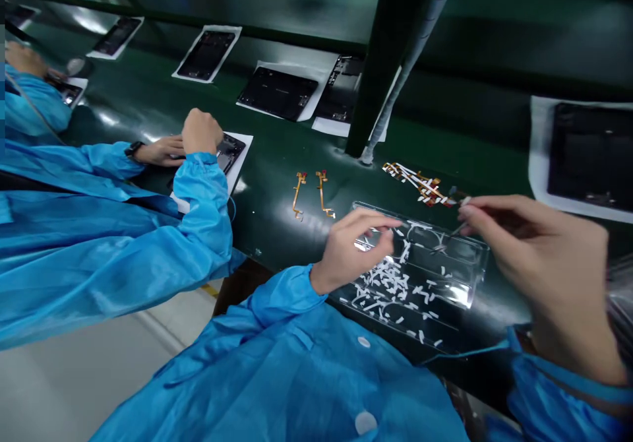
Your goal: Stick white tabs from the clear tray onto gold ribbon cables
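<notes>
My left hand is over the left part of a clear plastic tray, thumb and forefinger brought close together; whatever may be between them is too small to make out. The tray holds many small white strips. My right hand, at the tray's right side, pinches thin metal tweezers whose tips point down-left over the tray. Behind the tray lies a pile of orange flex cables with white pieces. Two separate flex cables lie to the left of the tray.
Dark panels on white sheets line the back of the green table. A dark post rises behind the cables. At the left, a person in blue sleeves has both hands at a device. Another large panel lies at the right.
</notes>
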Motion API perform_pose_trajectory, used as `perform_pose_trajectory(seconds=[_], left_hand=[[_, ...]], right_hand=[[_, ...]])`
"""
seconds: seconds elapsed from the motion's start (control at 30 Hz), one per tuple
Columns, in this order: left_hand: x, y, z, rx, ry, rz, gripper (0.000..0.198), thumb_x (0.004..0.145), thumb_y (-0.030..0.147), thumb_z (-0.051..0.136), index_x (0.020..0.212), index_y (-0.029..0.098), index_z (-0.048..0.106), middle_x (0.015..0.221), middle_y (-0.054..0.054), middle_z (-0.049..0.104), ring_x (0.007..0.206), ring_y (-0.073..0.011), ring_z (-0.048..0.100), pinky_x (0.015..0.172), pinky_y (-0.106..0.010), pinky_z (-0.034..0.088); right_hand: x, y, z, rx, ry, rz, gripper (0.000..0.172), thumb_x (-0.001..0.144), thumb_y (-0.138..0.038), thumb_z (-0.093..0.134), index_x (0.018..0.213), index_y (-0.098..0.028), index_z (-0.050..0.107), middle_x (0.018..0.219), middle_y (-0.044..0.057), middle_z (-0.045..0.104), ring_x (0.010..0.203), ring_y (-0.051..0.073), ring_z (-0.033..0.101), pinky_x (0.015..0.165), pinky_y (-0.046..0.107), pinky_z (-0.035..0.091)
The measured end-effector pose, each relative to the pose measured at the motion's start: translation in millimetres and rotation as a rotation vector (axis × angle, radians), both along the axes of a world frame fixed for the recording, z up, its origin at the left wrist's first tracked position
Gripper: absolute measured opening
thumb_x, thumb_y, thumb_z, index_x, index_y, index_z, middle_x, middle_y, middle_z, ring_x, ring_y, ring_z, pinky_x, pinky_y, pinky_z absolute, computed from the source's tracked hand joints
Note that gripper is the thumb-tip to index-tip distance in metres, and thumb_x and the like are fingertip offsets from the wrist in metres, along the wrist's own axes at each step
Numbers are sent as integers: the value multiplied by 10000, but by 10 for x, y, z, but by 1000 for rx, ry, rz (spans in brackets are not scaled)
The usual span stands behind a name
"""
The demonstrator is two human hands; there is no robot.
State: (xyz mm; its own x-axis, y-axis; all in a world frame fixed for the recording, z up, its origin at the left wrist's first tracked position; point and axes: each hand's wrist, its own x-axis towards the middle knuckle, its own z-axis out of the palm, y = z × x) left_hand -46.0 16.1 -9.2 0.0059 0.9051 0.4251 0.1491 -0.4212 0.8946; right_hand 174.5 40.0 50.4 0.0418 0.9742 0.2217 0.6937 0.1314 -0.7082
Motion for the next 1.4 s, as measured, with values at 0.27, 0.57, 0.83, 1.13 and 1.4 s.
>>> perform_pose_trajectory(seconds=[0.27,0.57,0.83,1.13,1.4], left_hand=[[279,56,29,25,57,-54,162,941,294,695,1043,212,790,982,-49,770,842,-125,718,653,-238,592],[290,62,34,206,360,86,121,937,238,641,898,188,744,893,-20,763,832,-125,717,776,-264,593],[134,71,-38,-45,498,-111,114,918,205,626,950,206,736,990,1,738,885,-104,697,755,-215,560],[167,107,-77,-108,272,-204,159,986,250,612,1045,183,744,1027,-24,739,831,-71,675,653,-164,537],[187,46,-139,368,583,-6,134,988,280,640,1019,204,746,939,2,729,852,-99,684,782,-230,557]], right_hand=[[-206,-406,-32,-35,90,84,172,895,-401,707,921,-236,749,723,-1,736,601,178,695,618,316,582],[-197,-461,-93,-37,8,199,155,951,-364,648,955,-238,737,843,-3,750,708,143,692,694,277,520],[-32,-466,-209,-286,132,65,258,894,-451,665,942,-206,730,848,43,725,723,168,637,704,305,505],[2,-449,-375,-416,310,65,400,818,-548,730,969,-178,751,843,63,726,714,167,645,691,306,540],[-35,-422,-369,-425,429,37,416,794,-560,743,915,-162,746,631,30,663,592,147,615,613,284,540]])
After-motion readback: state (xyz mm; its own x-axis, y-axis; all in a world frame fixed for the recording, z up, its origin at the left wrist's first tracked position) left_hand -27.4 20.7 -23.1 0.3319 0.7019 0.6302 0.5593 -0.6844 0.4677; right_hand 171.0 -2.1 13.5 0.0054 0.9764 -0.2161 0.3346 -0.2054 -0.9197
